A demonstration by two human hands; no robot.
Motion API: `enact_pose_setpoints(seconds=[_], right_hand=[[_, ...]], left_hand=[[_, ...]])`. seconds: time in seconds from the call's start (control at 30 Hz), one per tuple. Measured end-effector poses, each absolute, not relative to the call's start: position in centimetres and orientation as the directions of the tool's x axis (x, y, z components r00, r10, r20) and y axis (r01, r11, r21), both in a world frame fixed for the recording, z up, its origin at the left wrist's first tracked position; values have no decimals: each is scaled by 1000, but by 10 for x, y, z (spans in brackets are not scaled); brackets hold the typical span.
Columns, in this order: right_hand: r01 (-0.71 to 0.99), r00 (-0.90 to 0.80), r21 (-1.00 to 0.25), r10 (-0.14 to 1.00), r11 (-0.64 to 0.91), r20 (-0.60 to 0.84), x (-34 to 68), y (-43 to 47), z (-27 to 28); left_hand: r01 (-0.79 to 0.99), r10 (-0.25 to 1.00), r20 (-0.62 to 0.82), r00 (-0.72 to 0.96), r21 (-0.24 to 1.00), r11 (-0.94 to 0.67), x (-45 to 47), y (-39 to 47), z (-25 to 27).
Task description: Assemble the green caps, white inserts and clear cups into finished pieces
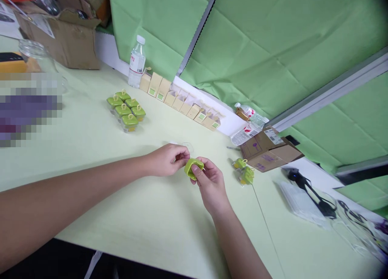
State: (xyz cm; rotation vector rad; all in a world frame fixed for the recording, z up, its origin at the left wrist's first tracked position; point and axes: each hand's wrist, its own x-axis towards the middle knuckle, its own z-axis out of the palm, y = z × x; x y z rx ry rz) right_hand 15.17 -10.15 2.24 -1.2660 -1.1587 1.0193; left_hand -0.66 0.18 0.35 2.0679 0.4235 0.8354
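Note:
My right hand [210, 182] grips a small green lid [188, 168], its hollow side turned toward me and the thumb pressed inside it. Close against the lid's left edge is my left hand [166, 159], fingers pinched together; what they hold, if anything, is hidden. Just behind the hands lies a clear plastic piece [188, 146], faint and partly covered. Several small clear containers with green ring-topped lids [129, 119] stand grouped at the left. More green-lidded containers [247, 176] sit on the right, beyond my right hand.
Several small cardboard boxes [180, 101] line the table's back edge. An upright water bottle [137, 62] stands at their left end, with lying bottles [247, 133] and a carton [266, 149] to the right. Cables [315, 196] and a large open box [66, 40] occupy opposite sides.

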Motion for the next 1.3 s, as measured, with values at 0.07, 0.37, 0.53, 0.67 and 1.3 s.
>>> enact_pose_setpoints(seconds=[0.07, 0.37, 0.53, 0.67, 1.3], right_hand=[[50, 157, -996, 984, 77, 84, 152, -102, 23], [3, 239, -1000, 971, 19, 19, 155, -98, 23], [14, 248, -998, 967, -58, -52, 153, -93, 13], [24, 225, -998, 973, -53, -46, 151, -94, 13], [670, 81, -739, 984, 64, 158, 150, -96, -2]], left_hand=[[9, 543, 438, 717, 773, -634, -8, 3, 4], [-57, 437, 600, 670, 628, -776, -17, -4, 8], [-57, 353, 564, 747, 582, -811, -8, -14, 7], [12, 394, 536, 746, 582, -813, -7, -5, 6], [-222, 871, 40, 490, 972, 81, -5, 15, 7]])
